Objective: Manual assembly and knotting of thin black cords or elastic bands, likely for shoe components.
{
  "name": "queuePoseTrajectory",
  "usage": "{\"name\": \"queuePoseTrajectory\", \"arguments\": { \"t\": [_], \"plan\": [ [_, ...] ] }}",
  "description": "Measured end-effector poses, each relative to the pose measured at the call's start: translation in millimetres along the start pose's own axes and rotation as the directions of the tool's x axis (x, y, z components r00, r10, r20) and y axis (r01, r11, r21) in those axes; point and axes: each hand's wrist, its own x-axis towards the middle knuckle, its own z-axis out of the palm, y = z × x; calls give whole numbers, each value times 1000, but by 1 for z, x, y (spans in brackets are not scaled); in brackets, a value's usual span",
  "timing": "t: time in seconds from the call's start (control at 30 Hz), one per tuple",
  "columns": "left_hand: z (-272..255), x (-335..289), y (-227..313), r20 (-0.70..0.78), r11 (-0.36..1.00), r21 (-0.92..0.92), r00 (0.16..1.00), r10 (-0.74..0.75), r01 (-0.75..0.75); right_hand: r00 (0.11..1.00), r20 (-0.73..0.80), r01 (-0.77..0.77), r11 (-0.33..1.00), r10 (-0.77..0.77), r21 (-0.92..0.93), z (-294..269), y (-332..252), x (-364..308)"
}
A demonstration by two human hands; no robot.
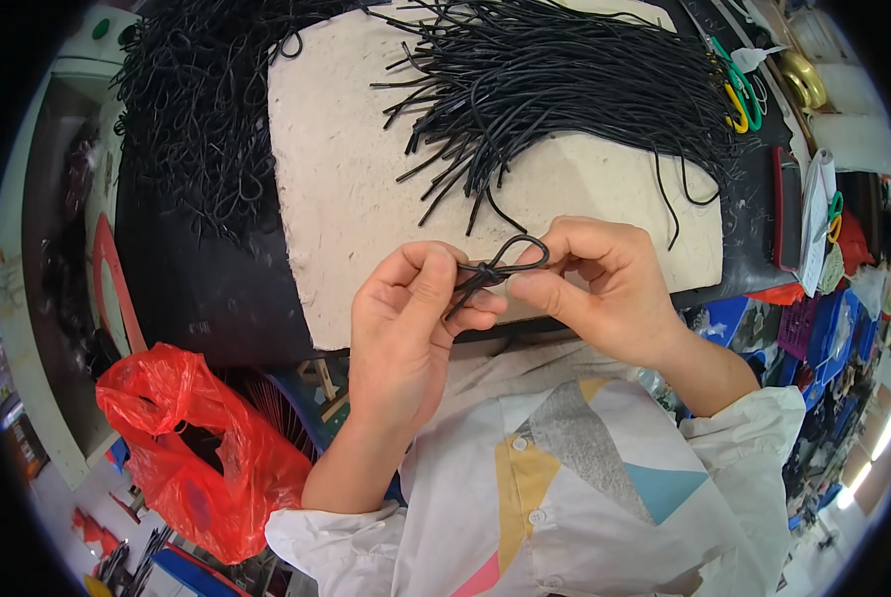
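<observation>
A thin black cord (486,271) is knotted in the middle, with a loop on its right side and loose ends trailing down to the left. My left hand (400,323) pinches it between thumb and fingers just left of the knot. Closed at the loop's right end is my right hand (609,289), its thumb and forefinger gripping the cord there. Both hands are above the near edge of a pale board (331,199). Beyond them, a thick bundle of straight black cords (565,85) lies across the board, a few strands hanging toward my hands.
A heap of looped black cords (197,109) covers the far left of the black table (187,308). Scissors with green handles (747,95) and yellow-handled scissors (734,107) lie at the far right, near a dark red case (787,209). A red plastic bag (201,448) hangs at the near left.
</observation>
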Motion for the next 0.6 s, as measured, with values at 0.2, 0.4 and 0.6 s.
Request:
{"name": "queuePoseTrajectory", "arguments": {
  "t": [0.2,0.4,0.6],
  "plan": [
    [-3,-4,3,-6,974,223,999,35,-33,986,114,-138,977,121,160,-9,-7,2],
    [3,-5,4,-10,952,303,999,43,-38,994,108,34,999,-31,-23,-12,-4,9],
    [2,-3,5,17,974,220,998,-59,54,988,128,103,991,-92,-87,-9,-6,8]
  ]
}}
